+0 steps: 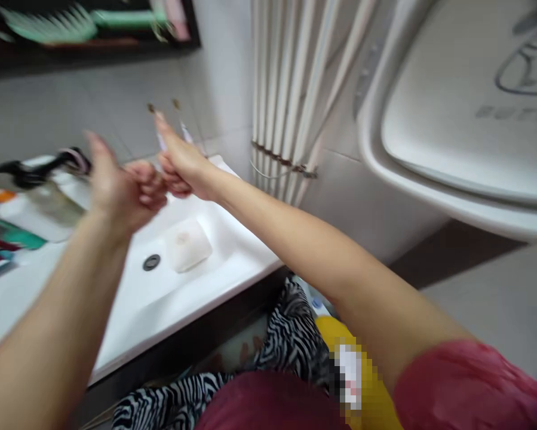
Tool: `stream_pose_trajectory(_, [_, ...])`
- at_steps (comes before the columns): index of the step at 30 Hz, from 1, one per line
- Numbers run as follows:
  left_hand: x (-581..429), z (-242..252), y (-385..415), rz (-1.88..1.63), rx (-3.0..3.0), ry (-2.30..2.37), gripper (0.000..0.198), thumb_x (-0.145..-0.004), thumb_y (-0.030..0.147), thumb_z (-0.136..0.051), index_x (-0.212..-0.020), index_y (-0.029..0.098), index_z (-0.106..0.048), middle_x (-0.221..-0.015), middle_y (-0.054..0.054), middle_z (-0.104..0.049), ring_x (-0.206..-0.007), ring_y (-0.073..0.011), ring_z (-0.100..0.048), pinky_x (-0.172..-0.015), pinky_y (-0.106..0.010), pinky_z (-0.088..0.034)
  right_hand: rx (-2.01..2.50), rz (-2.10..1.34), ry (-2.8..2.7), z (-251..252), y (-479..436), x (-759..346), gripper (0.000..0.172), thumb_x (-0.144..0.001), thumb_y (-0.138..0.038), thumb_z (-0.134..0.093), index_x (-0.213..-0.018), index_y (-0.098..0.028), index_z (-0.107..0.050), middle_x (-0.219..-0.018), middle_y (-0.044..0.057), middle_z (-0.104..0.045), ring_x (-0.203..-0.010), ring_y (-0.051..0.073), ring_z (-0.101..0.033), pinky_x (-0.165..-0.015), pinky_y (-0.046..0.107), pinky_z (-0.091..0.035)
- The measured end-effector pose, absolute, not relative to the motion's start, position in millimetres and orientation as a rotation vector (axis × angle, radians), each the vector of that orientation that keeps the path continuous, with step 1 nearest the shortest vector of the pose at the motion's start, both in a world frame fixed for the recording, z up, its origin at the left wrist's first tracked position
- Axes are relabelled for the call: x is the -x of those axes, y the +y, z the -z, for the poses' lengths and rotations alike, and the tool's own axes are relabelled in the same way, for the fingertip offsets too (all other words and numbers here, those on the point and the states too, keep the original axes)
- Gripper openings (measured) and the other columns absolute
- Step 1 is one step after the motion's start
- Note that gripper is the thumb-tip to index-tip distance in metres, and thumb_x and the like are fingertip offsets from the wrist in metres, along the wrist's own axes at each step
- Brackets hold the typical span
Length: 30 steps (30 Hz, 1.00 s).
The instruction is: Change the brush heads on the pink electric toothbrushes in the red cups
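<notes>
Right, both hands are out ahead over the washbasin [160,325], roughly eleven o'clock from where I'm looking down. The left hand [127,188] has its fingers curled into a fist, thumb raised toward eleven; the right hand [183,164] mirrors it, fingers folded in, thumb up the same way. I see nothing gripped in either, though whether something small is tucked inside, I can't tell. Nor can I swear the knuckles touch: they overlap in my view, and it's blurry.

Now, the relation that counts: the pale block [190,245] sits down in the basin, at five o'clock from where the fists meet. It looks squarish, so I can't call a long axis. My right hand seems the nearer; the left is off at the block's ten o'clock. Just beside the block, at its eight, there's the drain [151,263].

Beyond the right hand, two slim sticks [186,132] with brown tips lean from half past eleven to half past five, one partly covered by the thumb. And the bottles [55,203]? Nine o'clock from my left hand, clearly that hand's side.
</notes>
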State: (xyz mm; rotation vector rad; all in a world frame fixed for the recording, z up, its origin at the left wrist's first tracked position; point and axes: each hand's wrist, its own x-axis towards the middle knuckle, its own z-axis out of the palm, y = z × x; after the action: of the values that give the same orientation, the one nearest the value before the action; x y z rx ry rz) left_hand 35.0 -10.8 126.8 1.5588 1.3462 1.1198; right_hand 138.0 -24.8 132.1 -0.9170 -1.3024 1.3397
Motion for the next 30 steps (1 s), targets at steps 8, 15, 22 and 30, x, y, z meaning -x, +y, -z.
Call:
stream_pose_trajectory(8, [-31,-111,-1,-0.956,-1.284,0.998,0.057,-0.062,0.063,0.003,-0.041,0.018,-0.023,-0.032,0.004,-0.018,-0.029,-0.0029,-0.017,-0.035,-0.018,-0.011,0.974,-1.401,-1.247,-110,-2,-124,0.052,-0.062,-0.065,-0.014,-0.038,-0.019,-0.019,-0.022,-0.010,-0.019,-0.020,0.003,-0.015,-0.025,0.016,-0.019])
stream_pose_trajectory(15, [-10,-73,7,-0.979,-1.118,0.989,0.057,-0.061,0.066,-0.012,-0.041,0.017,-0.033,-0.031,0.003,-0.029,-0.029,-0.0036,-0.022,-0.035,-0.019,-0.012,1.184,-1.251,-1.320,-75,8,-104,0.051,-0.067,-0.060,-0.016,-0.038,-0.019,-0.025,-0.030,-0.008,-0.024,-0.024,0.003,-0.021,-0.029,0.019,-0.025])
stream_pose_trajectory(22, [19,10,10,-0.793,-1.153,1.290,0.037,-0.066,0.049,-0.031,-0.060,0.015,-0.043,-0.046,0.004,-0.043,-0.035,-0.0041,-0.035,-0.037,-0.019,-0.020,1.498,-0.714,-1.300,-50,64,-128,0.027,-0.065,-0.043,-0.038,-0.064,-0.018,-0.048,-0.066,0.002,-0.053,-0.061,0.014,-0.052,-0.053,0.025,-0.040])
stream_pose_trajectory(30, [16,29,23,-0.701,-1.386,1.303,0.032,-0.067,0.044,-0.032,-0.062,0.014,-0.044,-0.049,0.003,-0.045,-0.035,-0.0049,-0.036,-0.041,-0.020,-0.024,1.816,-0.230,-1.295,-62,137,-161,0.040,-0.058,-0.031,-0.049,-0.096,-0.019,-0.048,-0.105,0.012,-0.039,-0.098,0.026,-0.039,-0.079,0.037,-0.032])
